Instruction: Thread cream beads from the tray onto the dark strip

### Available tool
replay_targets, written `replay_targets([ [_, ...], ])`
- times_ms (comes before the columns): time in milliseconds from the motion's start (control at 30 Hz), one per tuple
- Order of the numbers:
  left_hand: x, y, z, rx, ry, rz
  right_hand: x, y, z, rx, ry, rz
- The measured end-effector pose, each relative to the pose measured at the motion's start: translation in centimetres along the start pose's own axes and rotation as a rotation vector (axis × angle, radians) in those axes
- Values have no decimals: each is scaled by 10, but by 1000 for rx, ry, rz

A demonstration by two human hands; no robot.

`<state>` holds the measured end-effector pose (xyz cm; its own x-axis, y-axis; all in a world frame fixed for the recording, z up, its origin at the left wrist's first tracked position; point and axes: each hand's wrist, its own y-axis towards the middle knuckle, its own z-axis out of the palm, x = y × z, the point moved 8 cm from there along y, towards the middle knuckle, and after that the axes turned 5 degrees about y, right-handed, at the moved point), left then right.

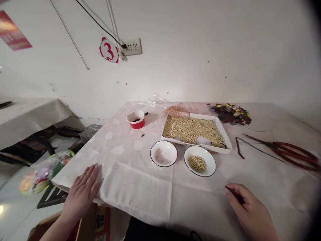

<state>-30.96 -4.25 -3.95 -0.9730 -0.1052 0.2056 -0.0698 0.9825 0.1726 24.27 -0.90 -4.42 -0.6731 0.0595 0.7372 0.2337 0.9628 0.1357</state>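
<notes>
dark scrap is pinched between the thumb and bent fingers of your right hand, at the near right of the worktop. your left hand lies palm down at the near left, fingers extended and empty. farther off, left of your right hand, stands a bowl of small round pieces; a white tray lies beyond it.

On my feed I saw a number sign beside a wall socket, a red poster and another table.
</notes>
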Motion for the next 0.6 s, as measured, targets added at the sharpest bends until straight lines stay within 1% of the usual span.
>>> replay_targets([
  [133, 2, -15, 2, -138, -17, 59, -1, -1, 4, 18, 4, -11],
  [233, 2, -23, 2, -213, -39, 114, 1, -1, 5, 28, -1, -27],
  [367, 0, -27, 1, -275, -58, 165, 5, -3, 6, 36, -12, -61],
  [467, -1, -30, 2, -315, -74, 201, 6, -3, 8, 37, -31, -57],
  [600, 6, -37, 9, -378, -136, 228, 5, -4, 11, 52, -40, -37],
])
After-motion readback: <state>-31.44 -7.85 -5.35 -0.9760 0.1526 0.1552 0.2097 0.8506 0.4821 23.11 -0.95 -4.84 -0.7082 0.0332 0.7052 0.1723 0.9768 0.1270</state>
